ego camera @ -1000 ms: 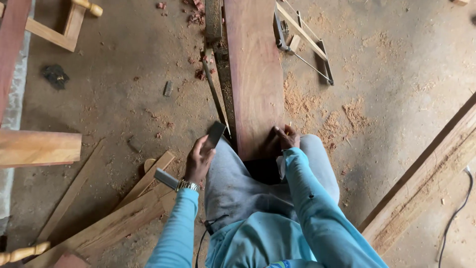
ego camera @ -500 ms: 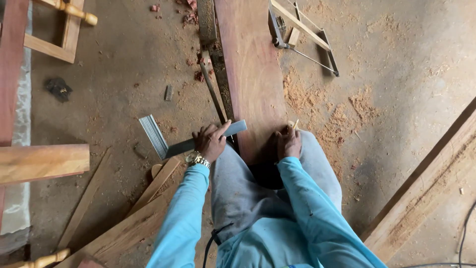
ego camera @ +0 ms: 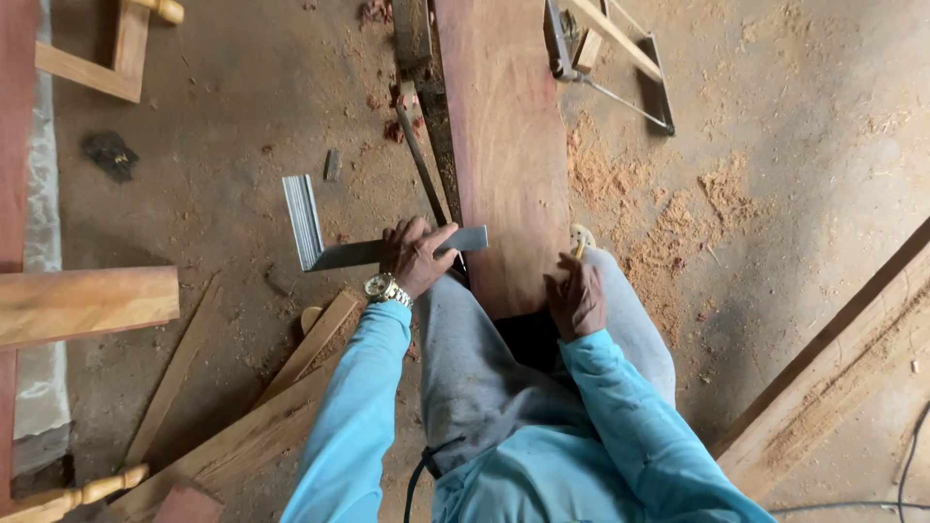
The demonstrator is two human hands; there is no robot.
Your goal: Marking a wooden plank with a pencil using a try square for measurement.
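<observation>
A metal try square (ego camera: 368, 242) is gripped by the left hand (ego camera: 415, 254), fingers closed over the blade, whose tip is laid on the left edge of the reddish plank (ego camera: 504, 145), apparently to set a right angle. A pencil (ego camera: 578, 250) is pinched by the right hand (ego camera: 576, 295) at the plank's near right edge, above the knees. A frame saw (ego camera: 615, 63) is seen lying on the sawdust-strewn floor (ego camera: 775, 145).

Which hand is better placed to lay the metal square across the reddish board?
Left. The left hand grips the metal square, whose blade tip already reaches the reddish board. The right hand holds a pencil at the board's near end.
</observation>
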